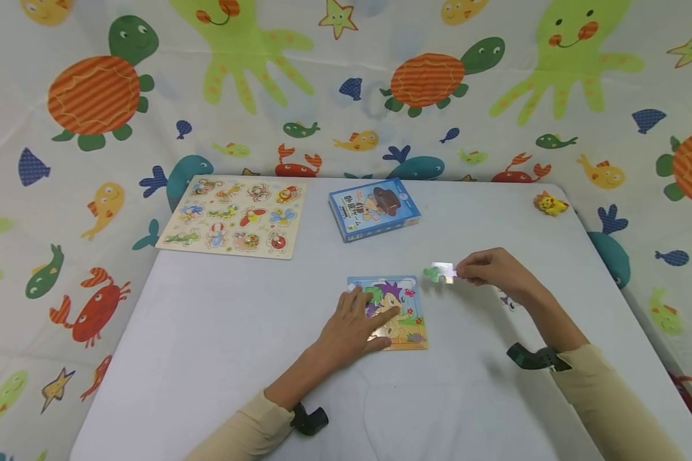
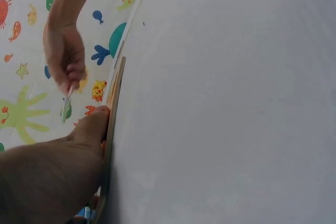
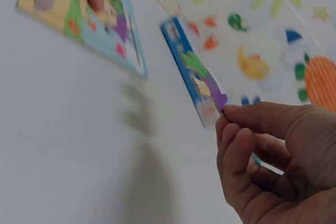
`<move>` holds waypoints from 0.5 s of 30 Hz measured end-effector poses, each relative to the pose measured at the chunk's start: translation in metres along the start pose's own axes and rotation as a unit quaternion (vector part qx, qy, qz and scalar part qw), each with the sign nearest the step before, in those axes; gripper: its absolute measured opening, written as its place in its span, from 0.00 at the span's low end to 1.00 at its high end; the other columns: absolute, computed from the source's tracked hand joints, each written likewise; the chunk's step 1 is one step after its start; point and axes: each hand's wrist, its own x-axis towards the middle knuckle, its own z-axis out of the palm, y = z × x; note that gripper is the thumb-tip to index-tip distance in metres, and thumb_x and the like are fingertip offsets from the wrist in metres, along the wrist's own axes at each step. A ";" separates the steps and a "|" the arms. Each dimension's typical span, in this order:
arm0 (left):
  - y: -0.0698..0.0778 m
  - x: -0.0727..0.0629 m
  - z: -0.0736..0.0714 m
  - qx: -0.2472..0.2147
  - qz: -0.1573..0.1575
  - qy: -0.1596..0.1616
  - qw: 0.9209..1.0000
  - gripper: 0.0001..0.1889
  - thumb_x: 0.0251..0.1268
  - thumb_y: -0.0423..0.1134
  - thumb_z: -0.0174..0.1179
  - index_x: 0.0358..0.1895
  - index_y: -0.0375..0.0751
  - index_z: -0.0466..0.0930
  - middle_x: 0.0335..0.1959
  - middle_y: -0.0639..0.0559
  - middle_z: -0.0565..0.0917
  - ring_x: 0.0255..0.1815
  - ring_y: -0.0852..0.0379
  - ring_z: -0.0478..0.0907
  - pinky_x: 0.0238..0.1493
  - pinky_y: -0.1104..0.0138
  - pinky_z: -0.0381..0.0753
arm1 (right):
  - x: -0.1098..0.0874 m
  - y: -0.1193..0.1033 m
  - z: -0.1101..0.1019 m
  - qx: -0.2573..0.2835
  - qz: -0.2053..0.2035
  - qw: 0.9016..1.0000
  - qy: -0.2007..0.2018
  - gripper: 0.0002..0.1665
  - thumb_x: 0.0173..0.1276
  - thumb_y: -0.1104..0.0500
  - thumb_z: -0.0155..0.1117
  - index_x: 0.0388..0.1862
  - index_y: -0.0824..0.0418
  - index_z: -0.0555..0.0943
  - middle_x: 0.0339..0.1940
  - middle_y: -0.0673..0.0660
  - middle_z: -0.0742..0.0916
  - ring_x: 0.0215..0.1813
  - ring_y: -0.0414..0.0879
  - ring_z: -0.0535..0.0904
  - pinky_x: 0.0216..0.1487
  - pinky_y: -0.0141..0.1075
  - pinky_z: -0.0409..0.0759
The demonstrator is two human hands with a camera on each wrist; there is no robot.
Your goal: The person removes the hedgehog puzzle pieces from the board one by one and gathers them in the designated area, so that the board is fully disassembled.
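My right hand [image 1: 498,272] pinches a jigsaw piece [image 1: 441,273] between thumb and fingers, raised over the table to the right of a small jigsaw board. Green and purple print shows on that piece [image 3: 203,80] in the right wrist view. My left hand [image 1: 353,326] lies with fingers spread on the jigsaw board [image 1: 412,337], covering its left part. The board carries a picture of a purple-haired figure. In the left wrist view, the thumb [image 2: 94,124] of that hand rests along the board's edge.
Behind stand a blue box [image 1: 375,208] and, left of it, a wooden insect board [image 1: 230,218]. A small yellow toy figure [image 1: 550,203] sits at the back right corner. Partly behind the right forearm lies a small printed piece [image 1: 508,301]. A patterned cloth [image 1: 346,96] hangs behind the table.
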 end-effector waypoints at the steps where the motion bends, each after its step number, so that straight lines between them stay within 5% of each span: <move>1: 0.000 0.000 0.000 0.002 0.001 0.001 1.000 0.33 0.71 0.66 0.49 0.76 0.66 0.59 0.67 0.38 0.68 0.72 0.35 0.56 0.70 0.45 0.54 | -0.006 0.007 -0.009 0.001 0.002 1.000 0.001 0.20 0.71 0.50 0.65 0.49 0.67 0.84 0.44 0.64 0.85 0.44 0.54 0.77 0.44 0.34 0.79; 7: 0.000 0.000 -0.001 -0.005 0.004 0.010 1.000 0.32 0.71 0.65 0.49 0.76 0.65 0.62 0.66 0.37 0.69 0.72 0.34 0.57 0.69 0.44 0.55 | -0.034 0.044 -0.044 -0.007 0.038 0.999 0.010 0.22 0.72 0.52 0.64 0.51 0.71 0.82 0.42 0.63 0.84 0.42 0.51 0.77 0.43 0.33 0.79; 15: 0.001 0.002 -0.001 -0.006 -0.002 -0.009 1.000 0.33 0.70 0.66 0.49 0.76 0.66 0.59 0.66 0.38 0.69 0.72 0.35 0.55 0.70 0.44 0.53 | -0.042 0.072 -0.050 -0.016 0.063 0.998 0.001 0.23 0.70 0.51 0.66 0.53 0.69 0.83 0.40 0.59 0.85 0.40 0.49 0.76 0.40 0.36 0.78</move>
